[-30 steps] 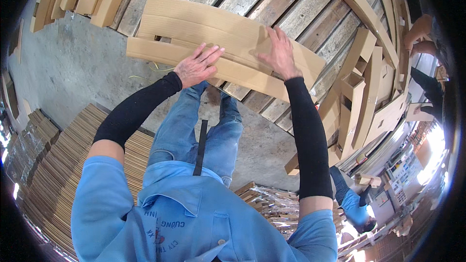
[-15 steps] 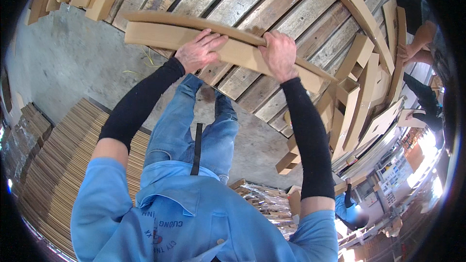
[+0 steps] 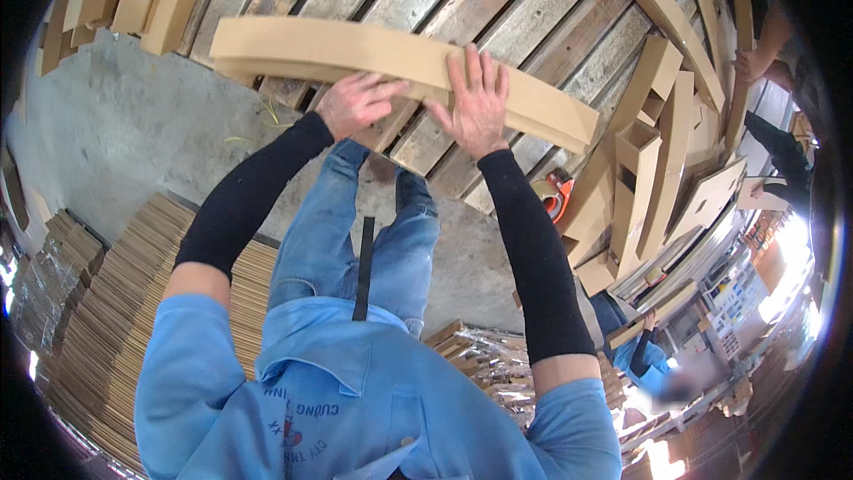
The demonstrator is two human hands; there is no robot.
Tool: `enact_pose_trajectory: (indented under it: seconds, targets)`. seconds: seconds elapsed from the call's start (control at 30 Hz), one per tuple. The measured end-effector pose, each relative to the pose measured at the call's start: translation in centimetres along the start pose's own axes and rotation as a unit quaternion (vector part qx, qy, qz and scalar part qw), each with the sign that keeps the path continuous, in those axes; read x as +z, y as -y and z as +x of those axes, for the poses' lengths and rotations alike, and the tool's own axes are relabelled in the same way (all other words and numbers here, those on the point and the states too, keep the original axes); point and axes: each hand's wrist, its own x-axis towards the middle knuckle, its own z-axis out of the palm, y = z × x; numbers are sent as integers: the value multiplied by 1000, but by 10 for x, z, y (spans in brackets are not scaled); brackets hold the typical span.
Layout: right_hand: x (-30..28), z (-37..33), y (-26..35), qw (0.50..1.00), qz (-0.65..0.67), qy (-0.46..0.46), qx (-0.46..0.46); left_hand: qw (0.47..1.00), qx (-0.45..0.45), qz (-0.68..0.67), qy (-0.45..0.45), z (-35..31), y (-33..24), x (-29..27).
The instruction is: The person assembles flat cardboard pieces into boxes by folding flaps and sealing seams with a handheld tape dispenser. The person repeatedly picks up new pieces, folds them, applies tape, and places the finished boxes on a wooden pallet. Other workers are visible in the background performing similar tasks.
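A long, narrow cardboard box lies across the slatted wooden table, its broad brown face up. My right hand rests on the box right of its middle, fingers stretched out and spread flat over the top face. At the near long edge, my left hand touches the cardboard with its fingers extended, the fingertips slightly blurred. A fold runs along that near edge, partly hidden by my hands. To the right of my right forearm sits a red-orange tape dispenser.
Several narrow cardboard boxes lean together at the right, and more boxes stand at the far left. Stacked flat cardboard lies at the lower left. A co-worker's hand holds cardboard at the far right; another person works behind.
The raised far strip of cardboard is folded down, leaving one broad face on top. My right hand went from gripping that strip to lying flat. The tape dispenser has come into view.
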Motion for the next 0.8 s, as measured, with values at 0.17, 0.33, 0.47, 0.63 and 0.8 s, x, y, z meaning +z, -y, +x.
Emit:
enact_pose_trajectory:
  seconds: [0.17,0.33,0.47,0.63,0.8]
  targets:
    - [-3,-5,0,999,-12,28,-12,995,87,-48,10,11,-25,-14]
    - [-5,-1,-9,999,-22,31,-26,987,-28,118,109,74,-5,-11]
    - [0,-6,-1,1000,-20,-15,6,968,-71,79,225,89,30,-3]
    - [-15,-50,30,974,100,-118,163,963,-101,111,226,76,-1,3]
    - [-58,-195,-24,848,60,-257,459,963,-178,123,159,69,-45,32]
